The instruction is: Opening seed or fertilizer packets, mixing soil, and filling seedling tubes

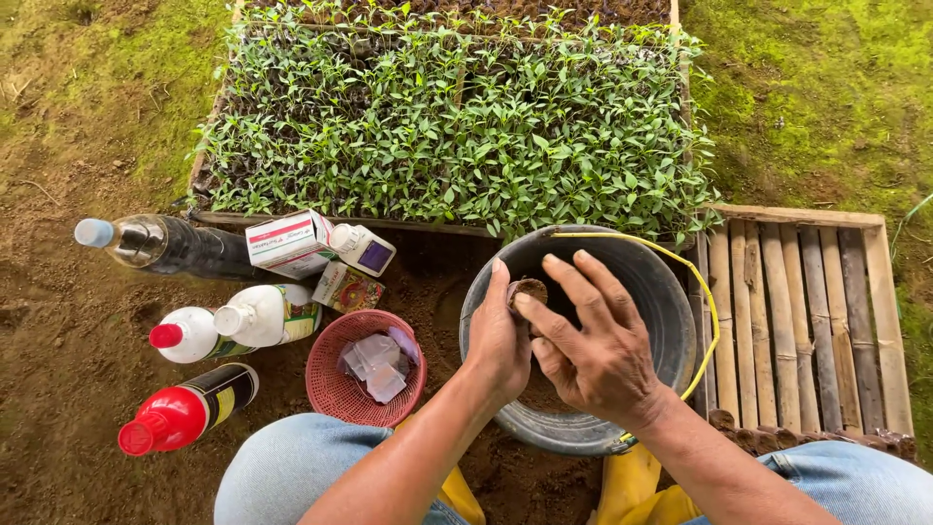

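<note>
My left hand (498, 342) holds a small soil-filled pot (530, 290) over a grey metal bucket (671, 311) with a yellow handle. My right hand (593, 340) is spread over the bucket, its fingertips pressing against the small pot's soil. Both hands hover above the bucket's dark inside. What lies at the bucket's bottom is mostly hidden by my hands.
A seedling tray (447, 126) full of green plants lies beyond the bucket. At left lie several bottles (190, 413), a small carton (289, 240) and a red basket (330, 389) with packets. A bamboo slat rack (807, 321) sits at right. My knees in jeans frame the bottom edge.
</note>
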